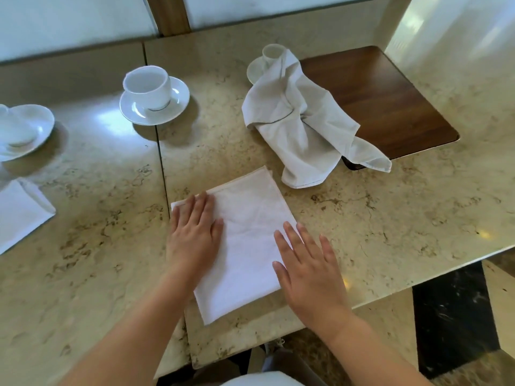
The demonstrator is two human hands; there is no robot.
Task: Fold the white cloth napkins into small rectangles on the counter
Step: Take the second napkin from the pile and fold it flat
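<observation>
A white napkin (245,240) lies folded into a long rectangle on the marble counter (390,213), near its front edge. My left hand (193,235) presses flat on the napkin's left side with straight fingers. My right hand (309,268) lies flat on its right edge, fingers spread. A crumpled, unfolded napkin (301,121) sits behind, partly draped over a saucer and a wooden inset. Another folded napkin (19,213) rests at the far left edge.
A white cup on a saucer (153,96) stands at the back left. Another cup and saucer (19,129) sits at the far left, and a third (267,59) behind the crumpled napkin. A dark wooden inset panel (384,101) lies at the right.
</observation>
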